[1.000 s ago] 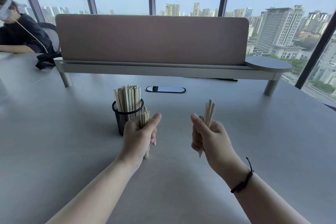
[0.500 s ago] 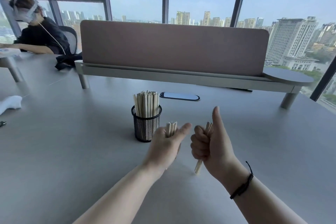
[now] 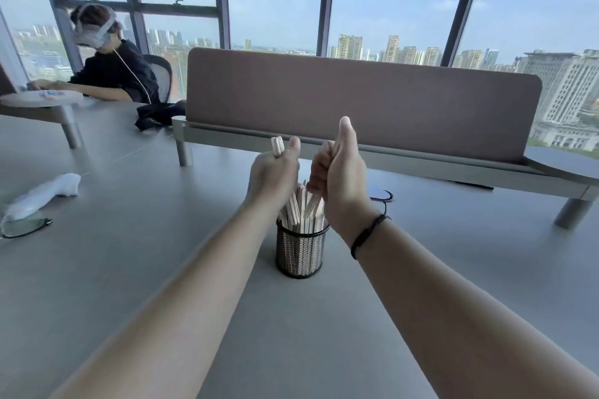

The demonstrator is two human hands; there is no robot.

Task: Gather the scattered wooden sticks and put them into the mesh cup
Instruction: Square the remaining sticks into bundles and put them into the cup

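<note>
Grey matte tabletop (image 3: 129, 269) carries the black mesh cup (image 3: 300, 253), already packed with flat pale wooden sticks (image 3: 299, 212). Above it, at 11 o'clock, the left hand (image 3: 274, 172) grips a small bundle; at 1 o'clock, right hand (image 3: 340, 178) fingers curl round another. Crowded cup risks jamming: sticks may catch and spill

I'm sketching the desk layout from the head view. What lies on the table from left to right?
Glasses → white bundle → black cloth → mesh cup → dark oval plate → shelf leg.
</note>
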